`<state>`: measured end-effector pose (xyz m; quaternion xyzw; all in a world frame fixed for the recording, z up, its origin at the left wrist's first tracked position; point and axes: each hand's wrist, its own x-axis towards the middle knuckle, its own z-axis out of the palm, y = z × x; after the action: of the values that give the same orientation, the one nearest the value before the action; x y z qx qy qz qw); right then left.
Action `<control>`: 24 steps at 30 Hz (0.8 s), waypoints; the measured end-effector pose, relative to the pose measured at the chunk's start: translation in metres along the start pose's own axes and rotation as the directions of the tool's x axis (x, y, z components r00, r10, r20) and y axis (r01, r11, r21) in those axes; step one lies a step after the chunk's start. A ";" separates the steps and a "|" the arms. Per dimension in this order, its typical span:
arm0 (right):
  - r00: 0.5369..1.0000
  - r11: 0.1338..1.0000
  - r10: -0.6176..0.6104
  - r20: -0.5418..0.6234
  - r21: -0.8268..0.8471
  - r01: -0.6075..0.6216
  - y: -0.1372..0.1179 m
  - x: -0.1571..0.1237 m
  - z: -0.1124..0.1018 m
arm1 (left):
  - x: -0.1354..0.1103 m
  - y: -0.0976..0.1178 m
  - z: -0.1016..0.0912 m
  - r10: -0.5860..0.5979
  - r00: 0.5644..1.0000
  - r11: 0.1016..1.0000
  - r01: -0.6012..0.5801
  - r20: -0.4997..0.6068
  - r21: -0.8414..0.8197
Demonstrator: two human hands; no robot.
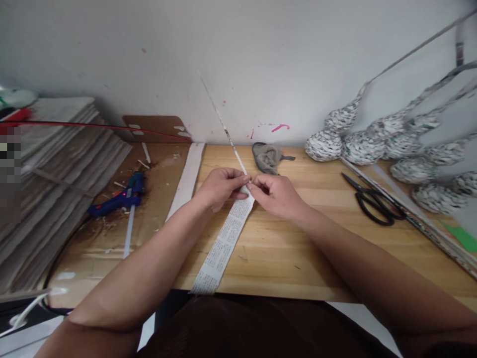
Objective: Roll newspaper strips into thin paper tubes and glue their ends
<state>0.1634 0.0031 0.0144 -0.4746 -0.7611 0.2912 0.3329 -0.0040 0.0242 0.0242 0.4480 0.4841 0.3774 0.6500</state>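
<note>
A long strip of printed newspaper (227, 233) slants from the table's front edge up to my hands. Its far part is rolled into a thin paper tube (224, 128) that points up and away toward the wall. My left hand (225, 188) pinches the strip where flat paper turns into tube, thumb on top. Close beside it, my right hand (274, 195) has its fingertips closed on the strip's right edge at the same spot. The two hands' fingertips almost meet, and they partly hide the rolled section.
Left lie a blue glue gun (119, 197) on cardboard, a stack of newspaper (70, 164) and white strips (186, 176). Behind my hands sits a grey cloth pouch (267, 158). Black scissors (376, 199), long paper tubes (421, 226) and several woven paper gourds (363, 146) are at right.
</note>
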 end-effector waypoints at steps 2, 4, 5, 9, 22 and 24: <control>0.999 0.997 -0.038 0.018 -0.070 0.039 0.000 -0.001 -0.001 | -0.001 0.001 0.000 -0.010 1.000 1.000 0.010 -0.004 0.012; 0.995 0.998 -0.016 0.096 -0.060 0.022 0.003 0.001 -0.005 | -0.001 0.002 0.000 -0.012 1.000 1.000 0.012 0.000 0.028; 0.988 1.000 0.018 0.156 -0.016 -0.016 0.006 0.003 -0.007 | -0.002 0.002 0.000 -0.005 1.000 0.999 0.005 0.005 0.035; 0.970 0.926 0.153 0.189 0.314 -0.207 0.016 0.011 -0.018 | -0.003 0.001 -0.002 0.029 0.996 0.998 -0.034 0.087 0.051; 0.922 0.635 0.167 0.350 0.677 -0.372 0.021 0.015 -0.022 | -0.009 -0.010 0.007 -0.029 0.956 0.992 -0.008 0.292 0.125; 0.920 0.640 0.183 0.347 0.668 -0.380 0.020 0.015 -0.023 | -0.009 -0.011 0.007 -0.044 0.961 0.990 0.006 0.273 0.138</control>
<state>0.1868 0.0271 0.0169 -0.3775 -0.5348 0.6725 0.3452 0.0013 0.0108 0.0176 0.5331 0.4195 0.2692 0.6836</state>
